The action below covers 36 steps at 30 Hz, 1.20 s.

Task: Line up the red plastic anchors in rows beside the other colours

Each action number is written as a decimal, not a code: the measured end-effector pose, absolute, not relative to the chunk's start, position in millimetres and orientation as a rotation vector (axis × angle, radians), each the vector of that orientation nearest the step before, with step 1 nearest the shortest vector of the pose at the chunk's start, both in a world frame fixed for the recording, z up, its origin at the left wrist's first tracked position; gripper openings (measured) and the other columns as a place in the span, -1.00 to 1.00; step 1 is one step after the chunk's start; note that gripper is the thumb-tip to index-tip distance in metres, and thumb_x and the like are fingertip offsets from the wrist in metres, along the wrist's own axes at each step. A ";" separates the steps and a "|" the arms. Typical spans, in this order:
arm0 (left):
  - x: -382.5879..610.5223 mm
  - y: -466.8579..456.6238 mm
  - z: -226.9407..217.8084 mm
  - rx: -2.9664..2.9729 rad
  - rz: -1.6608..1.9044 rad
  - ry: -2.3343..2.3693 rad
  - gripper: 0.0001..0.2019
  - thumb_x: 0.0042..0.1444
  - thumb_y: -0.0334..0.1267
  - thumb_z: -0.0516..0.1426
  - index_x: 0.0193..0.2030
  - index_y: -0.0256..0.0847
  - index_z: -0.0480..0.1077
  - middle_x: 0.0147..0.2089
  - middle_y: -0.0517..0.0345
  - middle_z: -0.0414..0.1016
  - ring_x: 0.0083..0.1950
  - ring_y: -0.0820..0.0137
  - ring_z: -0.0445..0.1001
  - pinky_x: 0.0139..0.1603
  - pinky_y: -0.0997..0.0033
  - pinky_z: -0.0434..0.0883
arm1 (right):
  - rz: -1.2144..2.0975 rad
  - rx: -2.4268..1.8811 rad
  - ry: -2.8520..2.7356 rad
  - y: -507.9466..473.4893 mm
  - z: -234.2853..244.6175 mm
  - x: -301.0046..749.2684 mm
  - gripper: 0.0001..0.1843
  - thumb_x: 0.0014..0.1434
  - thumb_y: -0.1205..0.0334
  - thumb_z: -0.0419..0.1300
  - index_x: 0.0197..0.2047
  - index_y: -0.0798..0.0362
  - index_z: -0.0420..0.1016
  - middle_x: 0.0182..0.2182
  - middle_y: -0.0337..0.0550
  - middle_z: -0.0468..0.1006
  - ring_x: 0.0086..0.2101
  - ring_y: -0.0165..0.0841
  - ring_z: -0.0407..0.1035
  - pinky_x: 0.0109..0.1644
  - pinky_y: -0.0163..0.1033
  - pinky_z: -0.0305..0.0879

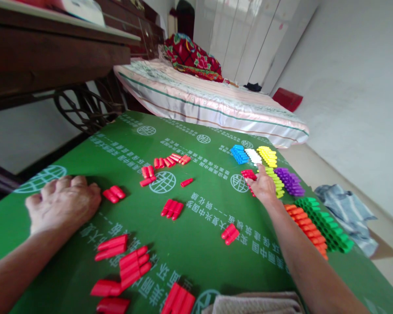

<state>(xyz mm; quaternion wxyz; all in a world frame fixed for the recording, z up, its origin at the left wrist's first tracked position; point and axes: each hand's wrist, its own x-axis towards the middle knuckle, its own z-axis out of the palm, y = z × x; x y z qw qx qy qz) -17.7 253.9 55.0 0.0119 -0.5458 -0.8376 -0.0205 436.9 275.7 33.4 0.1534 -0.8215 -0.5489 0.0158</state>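
My left hand rests knuckles-up on the green board at the left, fingers curled under, next to a small red peg cluster. My right hand reaches to the far right and is closed on a red peg bundle beside the stacked blocks. Several loose red peg clusters lie scattered across the board. Assembled colour blocks sit at the right: blue, white, yellow, lime, purple, orange, green.
A dark wooden sewing table with iron frame stands at the left. A bed with striped cover and a red flowered quilt lies behind. Cloth lies on the floor at the right. A folded towel sits at the near edge.
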 end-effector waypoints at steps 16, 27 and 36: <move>-22.1 255.6 49.3 -1.730 -0.084 -2.590 -0.37 0.19 -0.01 -0.38 0.06 -0.40 0.25 0.19 -0.32 0.16 0.25 -0.08 0.08 0.21 -0.17 0.15 | 0.046 -2.367 -1.560 270.2 42.6 432.6 -0.19 0.14 -0.01 0.18 0.37 0.04 -0.01 -0.08 -0.03 0.55 -0.15 -0.20 0.47 -0.12 -0.18 0.29; -23.3 252.3 49.1 -1.753 -0.111 -2.568 -0.39 0.21 -0.03 -0.37 0.09 -0.41 0.24 0.22 -0.33 0.14 0.26 -0.09 0.05 0.20 -0.19 0.15 | 0.271 -1.847 -2.282 250.5 67.6 336.5 -0.66 0.25 0.11 0.10 0.06 -0.08 0.47 -0.18 -0.19 0.63 -0.24 -0.34 0.49 -0.13 -0.26 0.33; -21.3 253.2 53.5 -1.736 -0.112 -2.586 -0.34 0.19 0.01 -0.43 0.06 -0.38 0.25 0.19 -0.32 0.15 0.25 -0.11 0.08 0.20 -0.17 0.16 | 0.102 -1.650 -2.607 270.6 73.4 242.8 -0.71 0.28 0.23 0.04 -0.18 0.15 0.57 -0.18 0.00 0.59 -0.18 -0.29 0.46 -0.12 -0.24 0.33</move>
